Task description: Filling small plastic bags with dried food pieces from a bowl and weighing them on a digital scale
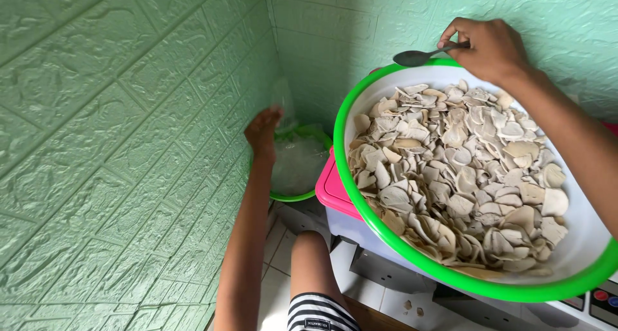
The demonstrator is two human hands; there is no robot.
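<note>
Right hand (492, 47) at the far rim of the basin (386, 237), fingers pinching the end of a dark spoon (428, 55). Spoon's long axis runs roughly level, left to right; bowl end points left, away from the hand, hanging just above the green rim. The heap of pale chips (460, 176) lies below and toward the viewer from the spoon bowl, filling most of the basin.

Left hand (262, 132) reaches down into the wall corner, well apart from the basin, fingers closed on the upper edge of a clear plastic bag (293, 154). Bag sits in a smaller green-rimmed bowl (309, 192), low and left of the basin.

Basin rests tilted on a pink-lidded box (335, 189). Right hand is far nearer the chips; left hand is the only one at the bag. Bag mouth: cannot tell whether it is open.
</note>
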